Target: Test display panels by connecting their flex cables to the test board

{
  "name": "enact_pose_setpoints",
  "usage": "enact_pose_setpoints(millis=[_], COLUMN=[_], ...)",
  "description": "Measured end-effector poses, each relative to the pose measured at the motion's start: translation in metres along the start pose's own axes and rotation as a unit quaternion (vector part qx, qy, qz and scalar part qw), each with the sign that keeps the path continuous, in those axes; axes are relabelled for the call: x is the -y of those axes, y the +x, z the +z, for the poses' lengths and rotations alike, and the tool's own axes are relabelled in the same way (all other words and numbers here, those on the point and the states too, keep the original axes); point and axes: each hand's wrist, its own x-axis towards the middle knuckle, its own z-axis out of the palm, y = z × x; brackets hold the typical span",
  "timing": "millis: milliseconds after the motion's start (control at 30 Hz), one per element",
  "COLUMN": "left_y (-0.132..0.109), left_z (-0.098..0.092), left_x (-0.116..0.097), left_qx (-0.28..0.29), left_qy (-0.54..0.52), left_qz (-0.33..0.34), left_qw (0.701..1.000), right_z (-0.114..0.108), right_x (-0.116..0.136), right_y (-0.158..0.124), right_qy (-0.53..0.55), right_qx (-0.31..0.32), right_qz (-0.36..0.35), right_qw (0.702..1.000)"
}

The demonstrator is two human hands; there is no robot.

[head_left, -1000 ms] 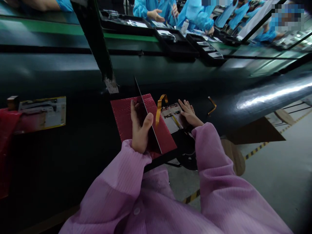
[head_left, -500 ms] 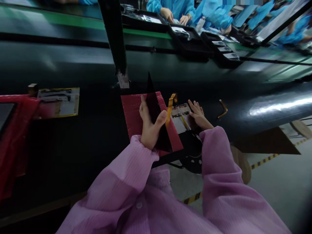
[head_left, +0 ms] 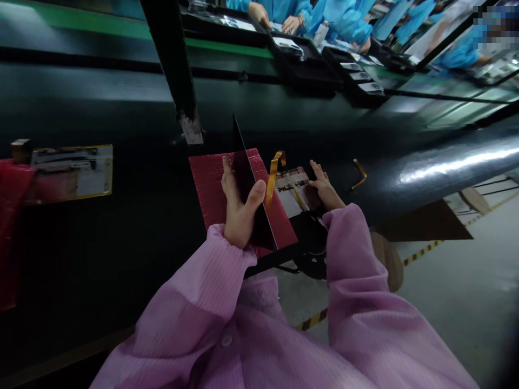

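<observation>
Between the thumb and fingers of my left hand (head_left: 239,213) a thin dark panel (head_left: 244,162), like a tablet screen, is held tilted up on edge. Beneath it lies a red bubble-wrap sheet or pouch (head_left: 205,183). A gold ribbon cable (head_left: 273,175) rises in a loop beside the panel, toward an opened tablet body (head_left: 288,201) with its inner parts showing. My right hand (head_left: 327,189) rests at the right edge of that body, fingers stretched out and somewhat apart. The lower part of the body is partly hidden.
On the left lie another opened tablet body (head_left: 95,175) and red bubble wrap (head_left: 12,216). A loose gold ribbon strip (head_left: 360,174) is to the right. A dark post (head_left: 172,65) stands ahead. Across the bench, blue-sleeved co-workers' hands (head_left: 292,24) work near black trays (head_left: 304,73).
The view has shifted, so the scene sits slightly farther left. The dark panel now appears more edge-on in my left hand. My right hand stays at the tablet body's edge.
</observation>
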Motion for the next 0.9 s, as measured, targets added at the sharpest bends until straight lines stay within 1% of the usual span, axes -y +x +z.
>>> enact_pose_setpoints(millis=[67, 167, 433, 567, 733, 800, 900], left_y=[0.0, 0.0, -0.001, 0.0, 0.0, 0.0, 0.0], left_z=[0.0, 0.0, 0.001, 0.001, 0.001, 0.001, 0.002], left_x=[0.002, 0.003, -0.002, -0.002, 0.0, 0.001, 0.002], left_qx=[0.002, 0.005, 0.0, -0.004, -0.001, -0.003, 0.0], left_qy=[-0.006, -0.014, -0.011, -0.005, -0.006, -0.008, -0.011], left_qz=[0.002, 0.006, -0.006, -0.009, -0.007, -0.002, 0.008], left_qw=[1.0, 1.0, 1.0, 1.0, 1.0, 1.0, 1.0], right_z=[0.001, 0.003, 0.004, 0.001, -0.003, -0.002, 0.0], right_x=[-0.001, -0.002, 0.002, 0.006, 0.009, 0.007, 0.001], right_y=[0.0, 0.0, 0.0, -0.001, 0.0, 0.001, 0.002], right_qy=[0.02, 0.021, -0.04, -0.065, -0.11, -0.106, -0.073], right_qx=[-0.008, -0.015, -0.009, 0.013, 0.045, 0.043, 0.023], right_qz=[-0.004, -0.008, 0.001, -0.016, -0.008, -0.014, -0.032], right_qw=[1.0, 1.0, 0.999, 0.998, 0.993, 0.993, 0.997])
